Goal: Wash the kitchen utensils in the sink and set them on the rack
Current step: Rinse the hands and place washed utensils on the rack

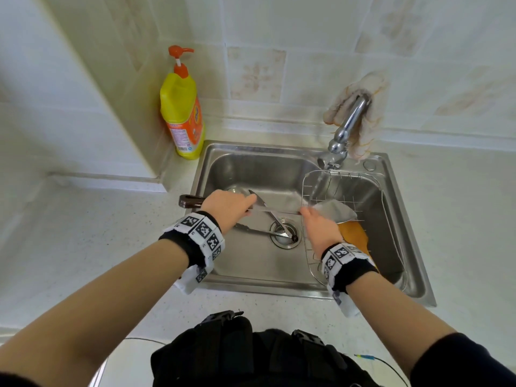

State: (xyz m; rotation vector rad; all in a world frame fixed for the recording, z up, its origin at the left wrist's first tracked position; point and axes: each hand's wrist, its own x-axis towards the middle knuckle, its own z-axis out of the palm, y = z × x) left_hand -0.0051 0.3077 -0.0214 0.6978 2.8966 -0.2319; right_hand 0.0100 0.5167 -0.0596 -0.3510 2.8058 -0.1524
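Your left hand [227,205] grips the dark handle of the spatula [335,212], with your fingers curled round it. You hold the spatula flat across the sink [251,263], above the floor of the sink. Its handle end sticks out past the left rim. Its metal blade is over the left edge of the rack [363,191].

Your right hand [318,227] is at the blade, with its fingers on the near edge. I cannot tell if they pinch it or just touch it.

Water [318,185] runs from the tap [349,124] at the back rim and lands on the blade.

The rack sits in the right side of the sink. A wooden turner [356,238] lies in it, partly hidden by your right wrist. Tongs [259,231] lie on the sink floor, with one end at the drain [284,241].

A yellow bottle [181,113] stands on the counter [111,233] by the back left corner of the sink. A pale cloth [368,88] hangs behind the tap.
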